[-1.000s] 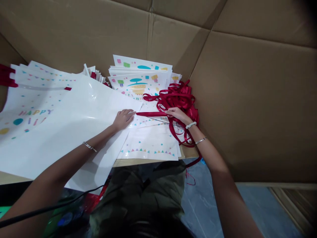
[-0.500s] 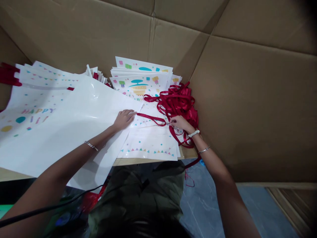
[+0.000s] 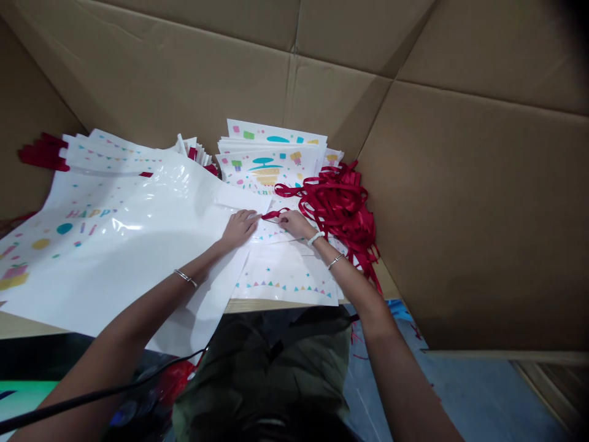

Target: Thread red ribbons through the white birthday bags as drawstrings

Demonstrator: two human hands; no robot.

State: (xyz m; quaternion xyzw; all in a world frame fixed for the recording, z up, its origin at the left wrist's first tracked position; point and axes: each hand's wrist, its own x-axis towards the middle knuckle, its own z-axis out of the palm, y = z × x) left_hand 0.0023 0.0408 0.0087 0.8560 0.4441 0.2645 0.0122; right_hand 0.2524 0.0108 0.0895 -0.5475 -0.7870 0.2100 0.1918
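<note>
Writing: multicol. caps on the big white sheet [image 3: 184, 202] read "HAPP", next letter lost in glare, w/ dots & bunting printed round abt. Stack of sheets [image 3: 267, 169] at the back has small lettering too, partly hidden, can't read; cake & gifts show OK. Surface: pale wood-look table [image 3: 278, 303], mostly under paper, front edge showing. Tall brown cardboard [image 3: 483, 215] w/ fold lines along back & R side; grey veined floor [image 3: 391, 387] at lower R. Black cable [image 3: 92, 393] crosses lower L. Ribbon [image 3: 272, 215]: short stretch, red, narrow, satin-look, a bit twisted, btwn the two hands, above the paper. Big tangled heap [image 3: 340, 199] of same-col. ribbon just R of it, loops overlapping, v. shiny; another red bunch [image 3: 43, 152] far L. L hand [image 3: 240, 227] lies flattish on the big white sheet, fingers extended, tips at ribbon's L end. R hand [image 3: 295, 224] has fingers curled in at its R end; can't tell how tightly they close or what's in them.
</note>
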